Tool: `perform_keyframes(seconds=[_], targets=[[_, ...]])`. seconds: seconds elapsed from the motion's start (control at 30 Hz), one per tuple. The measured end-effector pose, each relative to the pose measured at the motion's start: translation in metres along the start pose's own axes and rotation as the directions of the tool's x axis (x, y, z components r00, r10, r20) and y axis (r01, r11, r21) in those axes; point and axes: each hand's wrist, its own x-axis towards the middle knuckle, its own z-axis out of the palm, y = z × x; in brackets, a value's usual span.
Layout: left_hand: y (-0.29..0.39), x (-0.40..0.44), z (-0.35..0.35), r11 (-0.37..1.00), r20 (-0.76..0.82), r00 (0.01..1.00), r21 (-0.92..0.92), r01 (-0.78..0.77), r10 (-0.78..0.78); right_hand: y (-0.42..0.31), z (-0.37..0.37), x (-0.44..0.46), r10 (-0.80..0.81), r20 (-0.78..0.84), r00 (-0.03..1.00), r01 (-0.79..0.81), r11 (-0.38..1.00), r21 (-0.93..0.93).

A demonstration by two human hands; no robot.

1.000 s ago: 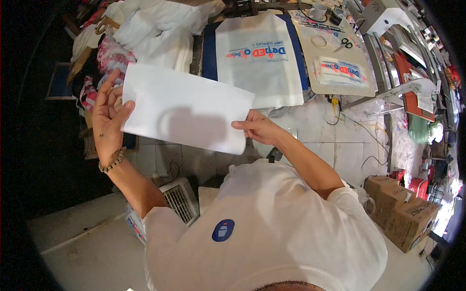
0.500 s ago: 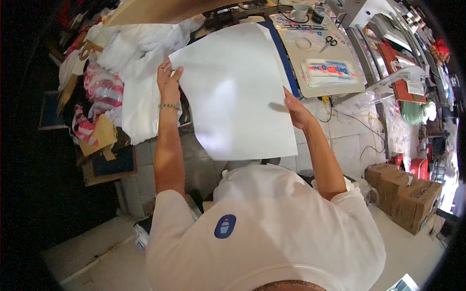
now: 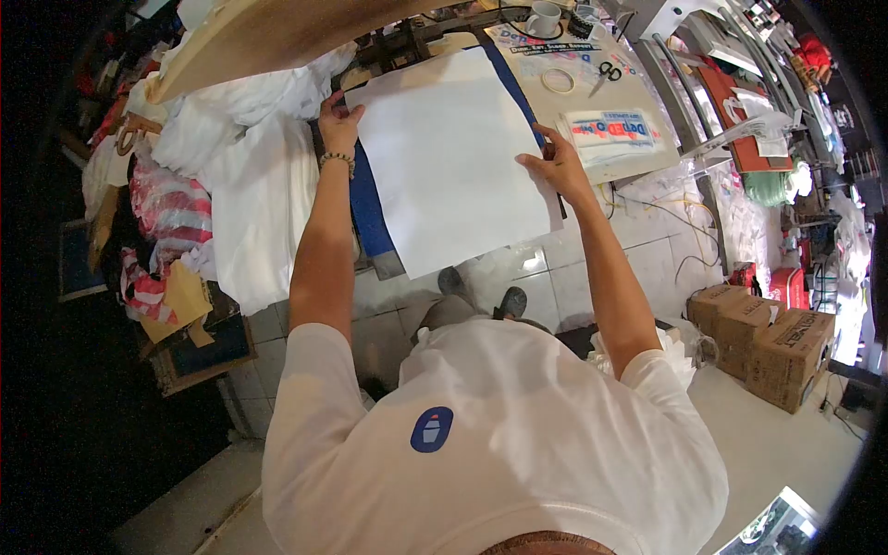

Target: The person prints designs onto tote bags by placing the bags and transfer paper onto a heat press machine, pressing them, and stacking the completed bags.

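A large white sheet (image 3: 453, 166) lies over a blue board (image 3: 375, 217), whose blue shows along both sides. My left hand (image 3: 340, 128), with a beaded bracelet at the wrist, holds the sheet's upper left corner, thumb by the edge. On the opposite side my right hand (image 3: 562, 171) is at the right edge. Its thumb rests on top of the sheet and its index finger reaches along the edge; the other fingers are partly hidden. The sheet's near edge hangs above the floor, close to my body.
White cloth (image 3: 264, 185) is heaped at left beside striped plastic-wrapped bundles (image 3: 171, 208). To the right, a beige board (image 3: 592, 92) carries scissors (image 3: 608, 76), a tape roll (image 3: 558, 80) and a printed packet (image 3: 609, 134). A mug (image 3: 544, 18) stands behind. Cardboard boxes (image 3: 786, 356) sit lower right.
The sheet was raised and curved; now it is lower and flatter over the blue board. Both hands have moved with it, and the right thumb now rests on top of the sheet.
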Motion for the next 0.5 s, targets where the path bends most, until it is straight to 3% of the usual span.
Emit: perform_keyframes(seconds=[0.07,0.13,0.4,0.47,0.5], targets=[[-0.017,0.004,0.003,0.999,-0.002,1.0,0.028,-0.026,0.026,0.002,0.002,-0.001,-0.047,-0.016,0.999,0.042,0.971,-0.236],[-0.004,-0.006,0.004,0.951,-0.03,1.0,0.31,0.002,0.008,0.0,0.006,-0.004,-0.035,-0.033,0.999,0.023,0.956,-0.293],[-0.012,-0.004,0.008,0.92,-0.066,0.998,0.391,0.017,0.01,0.006,0.012,-0.001,-0.095,-0.073,0.993,0.055,0.905,-0.423],[-0.017,-0.003,0.004,0.908,-0.073,0.997,0.418,0.018,0.014,0.006,0.014,-0.003,-0.198,-0.091,0.976,0.119,0.834,-0.539],[-0.013,-0.005,0.004,0.878,-0.045,0.995,0.475,-0.056,0.087,0.003,0.017,-0.005,-0.2,-0.081,0.976,0.127,0.835,-0.535]])
